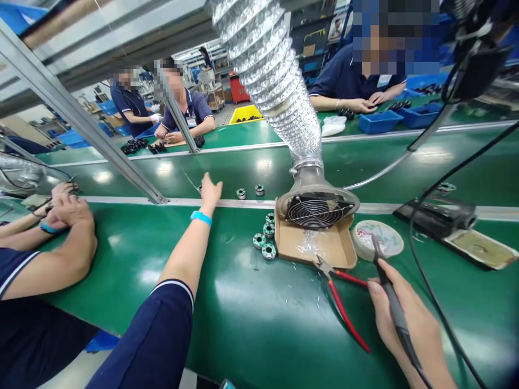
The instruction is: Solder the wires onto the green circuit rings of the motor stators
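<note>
My left hand [211, 193] reaches out over the far green strip, its thumb apart from the fingers. A small round part [199, 188] shows just left of it, partly hidden. To its right stand two small round coil parts with green tops [241, 193]. My right hand [409, 313] is wrapped round the grey handle of a soldering iron [392, 300]. Its tip lies over a roll of tape [395, 240]. Red-handled side cutters [344, 308] rest with their jaws on the rim of a cardboard tray [290, 246]. Several more coil parts [268, 250] sit left of the tray.
A fume extractor fan [318, 210] on a silver duct [271, 81] hangs over the tray. A soldering iron stand [441, 216] and a black cable [417, 259] are at right. A co-worker's arms [68, 227] rest at left. Other people sit across the line beside blue bins [379, 123].
</note>
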Available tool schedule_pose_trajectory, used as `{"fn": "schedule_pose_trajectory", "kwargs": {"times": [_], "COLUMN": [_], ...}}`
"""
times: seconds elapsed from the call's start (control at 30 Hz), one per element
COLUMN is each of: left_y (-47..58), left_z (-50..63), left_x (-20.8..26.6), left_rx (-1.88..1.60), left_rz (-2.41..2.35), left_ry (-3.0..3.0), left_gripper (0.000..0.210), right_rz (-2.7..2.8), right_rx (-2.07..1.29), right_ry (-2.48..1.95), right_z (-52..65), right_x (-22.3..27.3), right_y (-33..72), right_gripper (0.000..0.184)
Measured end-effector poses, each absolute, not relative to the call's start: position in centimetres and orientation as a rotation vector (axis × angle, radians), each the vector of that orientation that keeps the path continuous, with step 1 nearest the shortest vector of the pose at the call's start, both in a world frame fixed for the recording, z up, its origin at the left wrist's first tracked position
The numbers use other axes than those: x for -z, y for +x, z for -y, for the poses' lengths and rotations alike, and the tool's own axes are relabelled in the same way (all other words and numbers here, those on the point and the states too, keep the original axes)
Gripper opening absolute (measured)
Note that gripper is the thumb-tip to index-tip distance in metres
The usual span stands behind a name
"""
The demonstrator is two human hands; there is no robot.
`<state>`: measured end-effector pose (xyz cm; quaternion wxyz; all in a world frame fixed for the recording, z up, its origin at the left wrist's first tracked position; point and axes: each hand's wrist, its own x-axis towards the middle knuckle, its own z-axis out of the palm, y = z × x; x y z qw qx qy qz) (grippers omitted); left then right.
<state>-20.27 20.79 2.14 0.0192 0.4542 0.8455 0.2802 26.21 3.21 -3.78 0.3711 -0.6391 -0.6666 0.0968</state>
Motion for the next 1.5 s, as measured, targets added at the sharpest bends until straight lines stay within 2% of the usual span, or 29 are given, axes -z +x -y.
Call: {"fn": "schedule_pose_trajectory", "kwargs": {"times": [0.17, 0.4, 0.53, 0.7, 0.8, 0.97, 1.07, 1.27, 1.5], "left_y": [-25.1, -26.0, -27.1, -26.9, -25.5, -20.8, -18.3, -17.0, -17.0], "left_z": [-20.0, -18.5, -18.7, -19.0, -17.7, -14.6, -15.0, -21.0, -21.4], "left_x": [-3.8, -1.4, -1.0, -2.7, -3.3, -2.4, -1.8, -2.2, -2.7], "left_rx": [-0.659, -0.439, -0.385, -0.41, -0.419, -0.232, -0.214, -0.465, -0.371], "left_rz": [-2.699, -2.586, -2.601, -2.532, -2.371, -1.851, -1.734, -2.153, -2.266], "left_ry": [1.344, 1.574, 1.521, 1.488, 1.54, 1.7, 1.773, 1.864, 1.942], "left_gripper": [0.04, 0.043, 0.042, 0.041, 0.042, 0.033, 0.033, 0.044, 0.039], "right_rz": [1.711, 1.708, 1.726, 1.716, 1.712, 1.699, 1.703, 1.746, 1.775], "right_rx": [-0.259, -0.272, -0.277, -0.264, -0.287, -0.319, -0.295, -0.184, -0.053], "right_ry": [-1.658, -1.633, -1.632, -1.648, -1.656, -1.651, -1.632, -1.574, -1.479], "right_z": [-3.7, -3.5, -3.6, -3.6, -3.5, -3.5, -3.5, -3.4, -3.5], "right_x": [4.7, 4.6, 4.8, 4.8, 4.6, 4.5, 4.4, 4.4, 4.4], "right_y": [26.3, 26.3, 26.4, 26.4, 26.3, 26.3, 26.2, 25.9, 25.7], "right_gripper": [0.059, 0.067, 0.07, 0.07, 0.07, 0.075, 0.073, 0.061, 0.049]}}
